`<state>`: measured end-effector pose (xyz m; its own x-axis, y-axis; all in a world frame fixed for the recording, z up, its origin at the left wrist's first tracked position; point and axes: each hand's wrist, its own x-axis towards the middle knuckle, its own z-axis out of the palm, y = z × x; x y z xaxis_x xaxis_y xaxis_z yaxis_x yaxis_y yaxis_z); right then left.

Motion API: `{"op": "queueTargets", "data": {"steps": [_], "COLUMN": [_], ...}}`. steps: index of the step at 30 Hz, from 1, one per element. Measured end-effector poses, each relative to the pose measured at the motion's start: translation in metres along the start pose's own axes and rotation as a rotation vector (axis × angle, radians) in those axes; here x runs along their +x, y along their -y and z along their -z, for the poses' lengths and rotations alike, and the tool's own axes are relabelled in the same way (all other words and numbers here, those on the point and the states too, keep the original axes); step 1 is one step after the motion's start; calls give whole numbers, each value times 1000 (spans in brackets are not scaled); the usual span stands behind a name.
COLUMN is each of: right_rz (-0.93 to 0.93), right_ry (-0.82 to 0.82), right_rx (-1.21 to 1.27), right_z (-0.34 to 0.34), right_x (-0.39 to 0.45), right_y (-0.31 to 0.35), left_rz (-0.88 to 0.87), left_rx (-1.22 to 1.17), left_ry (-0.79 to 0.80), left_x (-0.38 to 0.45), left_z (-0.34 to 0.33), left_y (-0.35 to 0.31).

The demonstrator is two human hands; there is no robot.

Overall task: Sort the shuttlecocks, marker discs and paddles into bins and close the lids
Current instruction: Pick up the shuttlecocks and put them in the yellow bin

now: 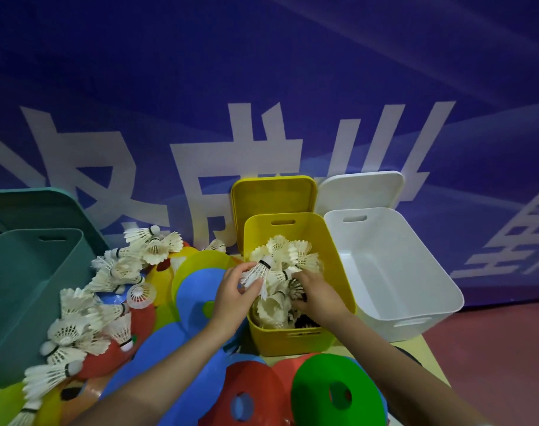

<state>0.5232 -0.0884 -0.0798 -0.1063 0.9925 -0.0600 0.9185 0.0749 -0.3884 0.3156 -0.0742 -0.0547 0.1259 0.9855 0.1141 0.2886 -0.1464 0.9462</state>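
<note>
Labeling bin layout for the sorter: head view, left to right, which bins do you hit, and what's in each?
teal bin, nothing visible inside → yellow bin, holding shuttlecocks, both hands over it → white bin, empty. All three lids are open. The loose pile of shuttlecocks and marker discs lies between teal and yellow.

left hand [231, 295] curled and gripping, right hand [315, 298] palm down, fingers hidden, forearms bare
</note>
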Motion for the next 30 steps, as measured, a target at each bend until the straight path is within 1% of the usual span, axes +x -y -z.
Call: {"op": "queueTargets", "data": {"steps": [3, 4, 6, 8, 10, 13, 14, 15, 16, 17, 18, 19, 21, 26, 30], "right_rz": [78, 80, 73, 85, 118, 142, 95, 4, -105, -206, -280, -314, -317, -313, -305], "right_ry": [193, 216, 209, 175, 69, -257, -358, -402, -392, -334, -260, -207, -192, -281, -318], "right_rx": [-34, -46, -45, -15, 0, 5, 15, 38, 74, 125, 187, 240, 295, 379, 438], "right_z": [-4, -4, -4, -1, 5, 18, 22, 26, 28, 28, 26, 24, 20, 15, 12], "right_x": [2, 1, -1, 0, 2, 14, 21, 28, 35, 40, 46, 49, 51, 50, 49], "right_y": [-7, -11, -21, -29, -37, -51, -58, -64, -69, -72, -75, -77, -81, -86, -86], "left_rz": [22, 22, 14, 16, 13, -11, -12, -5, 7, 18, 23, 21, 4, 14, 41], "left_rx": [14, 21, 31, 37, 47, 65, 76, 88, 106, 138, 188, 249, 349, 568, 883], "left_ry": [-24, -26, -29, -20, -7, -13, -14, -10, 2, 21, 44, 71, 127, 210, 335], "left_x": [1, 1, 1, 5, 13, 33, 41, 51, 62, 73, 86, 98, 121, 167, 187], "left_z": [-10, -13, -17, -19, -21, -24, -26, -28, -30, -32, -34, -36, -41, -54, -63], "left_y": [1, 1, 2, 2, 1, -4, -6, -8, -9, -9, -9, -8, -3, 18, 37]}}
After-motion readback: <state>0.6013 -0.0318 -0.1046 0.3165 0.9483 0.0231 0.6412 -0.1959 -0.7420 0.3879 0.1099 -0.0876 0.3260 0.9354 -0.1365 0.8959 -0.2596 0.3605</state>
